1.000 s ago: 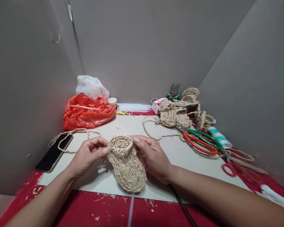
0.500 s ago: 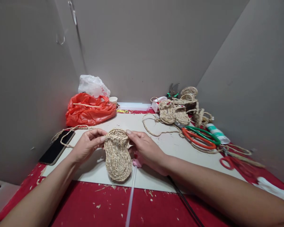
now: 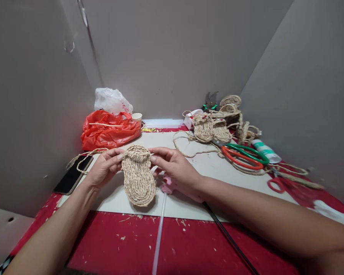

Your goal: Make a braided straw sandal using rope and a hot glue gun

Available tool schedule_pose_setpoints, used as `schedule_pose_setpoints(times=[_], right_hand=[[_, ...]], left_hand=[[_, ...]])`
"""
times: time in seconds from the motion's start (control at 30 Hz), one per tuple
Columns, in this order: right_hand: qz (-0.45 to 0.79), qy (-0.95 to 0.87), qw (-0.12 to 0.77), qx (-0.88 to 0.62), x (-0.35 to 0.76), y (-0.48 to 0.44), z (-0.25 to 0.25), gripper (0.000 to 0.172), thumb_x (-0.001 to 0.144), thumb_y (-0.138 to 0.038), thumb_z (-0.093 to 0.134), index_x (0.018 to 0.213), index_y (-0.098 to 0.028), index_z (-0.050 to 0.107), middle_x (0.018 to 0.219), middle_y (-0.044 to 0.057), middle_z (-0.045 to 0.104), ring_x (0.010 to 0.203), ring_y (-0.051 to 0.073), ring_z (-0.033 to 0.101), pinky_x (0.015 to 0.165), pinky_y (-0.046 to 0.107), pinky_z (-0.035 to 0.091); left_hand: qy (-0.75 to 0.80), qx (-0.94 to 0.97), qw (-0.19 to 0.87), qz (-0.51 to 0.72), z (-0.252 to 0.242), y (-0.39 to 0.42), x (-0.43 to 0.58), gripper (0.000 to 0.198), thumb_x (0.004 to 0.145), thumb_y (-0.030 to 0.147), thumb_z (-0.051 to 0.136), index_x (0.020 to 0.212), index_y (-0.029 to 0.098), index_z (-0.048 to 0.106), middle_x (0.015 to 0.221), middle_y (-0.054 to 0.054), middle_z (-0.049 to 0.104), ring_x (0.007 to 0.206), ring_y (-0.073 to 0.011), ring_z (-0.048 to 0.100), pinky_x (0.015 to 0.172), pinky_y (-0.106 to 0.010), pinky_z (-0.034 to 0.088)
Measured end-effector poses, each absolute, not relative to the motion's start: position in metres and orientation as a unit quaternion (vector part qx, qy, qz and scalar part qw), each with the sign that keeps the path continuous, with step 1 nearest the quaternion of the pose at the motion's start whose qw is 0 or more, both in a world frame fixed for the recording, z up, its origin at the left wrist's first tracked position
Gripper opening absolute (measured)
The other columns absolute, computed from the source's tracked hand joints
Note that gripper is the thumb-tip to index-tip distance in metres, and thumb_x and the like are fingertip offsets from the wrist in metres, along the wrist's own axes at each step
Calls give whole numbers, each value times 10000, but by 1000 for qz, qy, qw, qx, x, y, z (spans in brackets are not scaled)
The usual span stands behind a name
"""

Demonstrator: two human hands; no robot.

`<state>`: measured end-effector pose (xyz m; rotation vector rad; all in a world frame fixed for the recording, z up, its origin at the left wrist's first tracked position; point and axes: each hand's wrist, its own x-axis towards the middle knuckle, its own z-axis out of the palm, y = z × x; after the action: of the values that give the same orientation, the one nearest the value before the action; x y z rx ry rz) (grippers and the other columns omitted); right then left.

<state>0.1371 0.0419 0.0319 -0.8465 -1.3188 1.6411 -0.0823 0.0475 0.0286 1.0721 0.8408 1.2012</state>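
Both my hands hold a small woven straw slipper (image 3: 139, 179) over the pale board, its sole facing me and its rounded strap end up. My left hand (image 3: 105, 165) pinches the upper left edge between thumb and fingers. On the upper right edge, the thumb and fingers of my right hand (image 3: 174, 168) are closed, fingers partly behind it. Under my right hand lies a pink glue gun (image 3: 167, 184), mostly hidden, with a translucent glue stick (image 3: 159, 233) pointing toward me. A straw cord (image 3: 83, 161) trails by my left hand.
A black phone (image 3: 71, 177) and a red plastic bag (image 3: 109, 131) are at left. Several straw slippers (image 3: 204, 130), scissors with orange and green handles (image 3: 242, 158), red scissors (image 3: 276, 185) and a tape roll (image 3: 266, 151) lie right. A black cable (image 3: 229, 238) crosses the red cloth (image 3: 117, 248).
The slipper has turned slightly, its lower end swinging left, while both hands keep their hold. The whole view has shifted a little.
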Motion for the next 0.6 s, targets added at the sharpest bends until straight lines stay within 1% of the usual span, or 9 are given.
schedule_pose_setpoints(times=[0.2, 0.27, 0.33, 0.37, 0.43, 0.5, 0.53, 0.57, 0.6], right_hand=[[656, -523, 417, -350, 139, 45, 26, 187, 811, -252, 651, 981, -178, 675, 691, -9, 612, 512, 63, 502, 419, 168, 436], [651, -536, 413, -344, 140, 46, 25, 178, 812, -247, 647, 969, -169, 679, 688, -10, 609, 526, 63, 514, 420, 161, 431], [642, -560, 401, -336, 141, 46, 25, 177, 814, -241, 641, 963, -156, 683, 685, -11, 607, 527, 57, 511, 419, 152, 418], [637, -576, 392, -332, 142, 45, 25, 174, 816, -238, 637, 958, -149, 685, 683, -12, 606, 524, 53, 504, 419, 150, 411], [624, -607, 372, -321, 142, 43, 25, 163, 819, -230, 628, 938, -139, 689, 671, -16, 598, 517, 47, 489, 422, 148, 400], [608, -639, 355, -309, 142, 42, 24, 155, 818, -217, 620, 928, -134, 693, 663, -18, 593, 520, 48, 489, 434, 154, 404], [601, -652, 349, -303, 141, 41, 23, 159, 820, -213, 615, 932, -134, 695, 669, -16, 595, 526, 50, 495, 448, 160, 415], [595, -662, 345, -298, 140, 40, 22, 165, 823, -212, 610, 941, -134, 696, 679, -14, 599, 533, 52, 500, 466, 168, 429], [592, -668, 341, -295, 140, 40, 21, 173, 826, -212, 606, 952, -134, 696, 693, -10, 606, 540, 54, 505, 485, 177, 443]], left_hand=[[394, 506, 612, 463, 27, 51, -91, 184, 678, 209, 777, 832, 150, 697, 746, -5, 623, 625, -82, 564, 578, -189, 489], [407, 532, 614, 417, 29, 53, -101, 238, 662, 217, 773, 883, 160, 705, 785, -23, 633, 638, -100, 564, 577, -207, 488], [424, 562, 603, 374, 34, 56, -110, 330, 643, 237, 769, 959, 158, 716, 881, -62, 662, 641, -111, 557, 565, -214, 471], [440, 577, 584, 365, 36, 57, -113, 356, 651, 255, 758, 991, 154, 720, 938, -82, 672, 630, -108, 544, 557, -215, 457], [496, 596, 489, 399, 41, 57, -115, 313, 701, 302, 729, 976, 151, 736, 960, -93, 687, 610, -102, 514, 543, -210, 422], [540, 599, 367, 463, 43, 54, -109, 250, 751, 352, 704, 908, 163, 752, 917, -75, 699, 680, -126, 543, 596, -211, 425], [544, 600, 330, 485, 44, 52, -105, 244, 770, 377, 690, 885, 172, 754, 910, -68, 703, 756, -147, 571, 654, -215, 438], [534, 607, 326, 491, 44, 49, -99, 253, 787, 398, 673, 882, 178, 753, 923, -67, 707, 842, -168, 590, 724, -226, 447], [517, 615, 349, 482, 43, 45, -93, 263, 797, 412, 663, 887, 180, 750, 937, -68, 709, 899, -184, 599, 778, -240, 450]])
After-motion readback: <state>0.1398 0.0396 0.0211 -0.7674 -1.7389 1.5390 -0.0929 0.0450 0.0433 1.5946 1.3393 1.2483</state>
